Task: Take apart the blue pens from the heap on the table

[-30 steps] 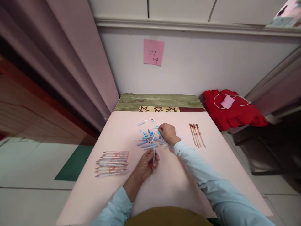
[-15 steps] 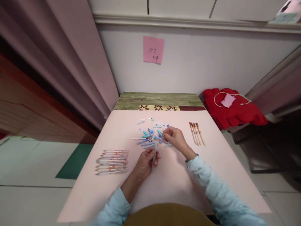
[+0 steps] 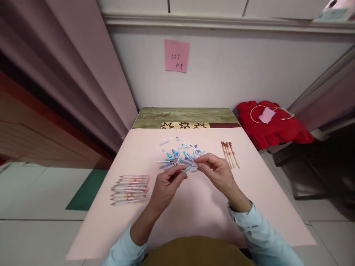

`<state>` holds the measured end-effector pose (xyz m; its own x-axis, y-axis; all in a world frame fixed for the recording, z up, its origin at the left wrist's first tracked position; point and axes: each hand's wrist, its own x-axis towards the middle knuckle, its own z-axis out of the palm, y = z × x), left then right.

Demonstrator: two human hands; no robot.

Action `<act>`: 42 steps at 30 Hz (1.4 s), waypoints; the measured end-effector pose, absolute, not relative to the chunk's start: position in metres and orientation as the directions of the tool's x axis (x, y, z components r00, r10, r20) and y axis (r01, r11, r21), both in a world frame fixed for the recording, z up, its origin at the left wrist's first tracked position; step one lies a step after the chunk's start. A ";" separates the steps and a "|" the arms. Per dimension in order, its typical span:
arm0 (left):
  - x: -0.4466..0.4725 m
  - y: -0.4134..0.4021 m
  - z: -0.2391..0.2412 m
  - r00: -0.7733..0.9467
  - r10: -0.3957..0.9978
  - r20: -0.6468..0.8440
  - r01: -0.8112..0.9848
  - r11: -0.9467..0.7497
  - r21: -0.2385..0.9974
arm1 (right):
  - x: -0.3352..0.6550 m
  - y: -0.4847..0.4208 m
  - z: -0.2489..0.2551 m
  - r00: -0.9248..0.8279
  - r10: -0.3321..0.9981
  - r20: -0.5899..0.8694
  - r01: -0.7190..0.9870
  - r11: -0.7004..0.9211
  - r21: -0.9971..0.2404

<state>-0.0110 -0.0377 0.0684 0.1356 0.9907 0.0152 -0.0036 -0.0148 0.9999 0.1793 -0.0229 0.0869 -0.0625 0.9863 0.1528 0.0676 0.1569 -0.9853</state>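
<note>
Close together over the near side of a pile of pen parts, both my hands are closed in a pinch. Between thumb and fingers of my left hand is a light blue pen barrel, its end pointing up and to the right. My right hand has its thumb and forefinger pressed together just right of that barrel; whatever they grip is too small to make out against the pile. Blue, teal and lavender barrels, small coloured pieces and thin white refills make up the pile.
Several pens with printed clear barrels lie in a stack at the left. Several beige pens with brown tops lie side by side at the right. A pink sheet covers the table. Red cloth with a white cable sits beyond the right edge.
My right hand has drawn back from the pile toward my left hand. The barrel in my left hand has turned from near upright to slanting right.
</note>
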 end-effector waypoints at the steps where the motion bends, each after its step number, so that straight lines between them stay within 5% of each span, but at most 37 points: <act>1: -0.012 -0.038 0.071 0.134 0.991 0.028 0.014 -0.030 0.999 | 0.178 -0.024 0.087 -0.057 0.986 0.156 0.087 0.160 -0.983; 12: -0.010 -0.041 0.075 0.165 0.976 0.142 0.120 -0.163 0.979 | 0.177 -0.029 0.090 -0.097 0.975 0.199 0.178 0.214 -0.960; 22: -0.006 -0.048 0.077 0.164 0.985 0.046 0.095 -0.062 0.994 | 0.184 -0.036 0.090 0.045 0.966 0.254 0.199 0.241 -0.950; 27: -0.006 -0.052 0.046 0.177 0.966 -0.188 -0.117 0.211 0.971 | 0.206 -0.026 0.054 0.217 0.966 0.139 0.115 0.117 -0.987; 30: -0.005 -0.051 0.017 0.167 0.937 -0.308 -0.301 0.346 0.889 | 0.210 -0.025 0.012 0.180 0.984 0.016 0.241 -0.028 -0.970; 42: -0.011 -0.042 -0.027 0.213 0.933 -0.290 -0.591 0.360 0.722 | 0.183 -0.040 -0.050 0.212 0.971 0.107 0.458 -0.002 -0.889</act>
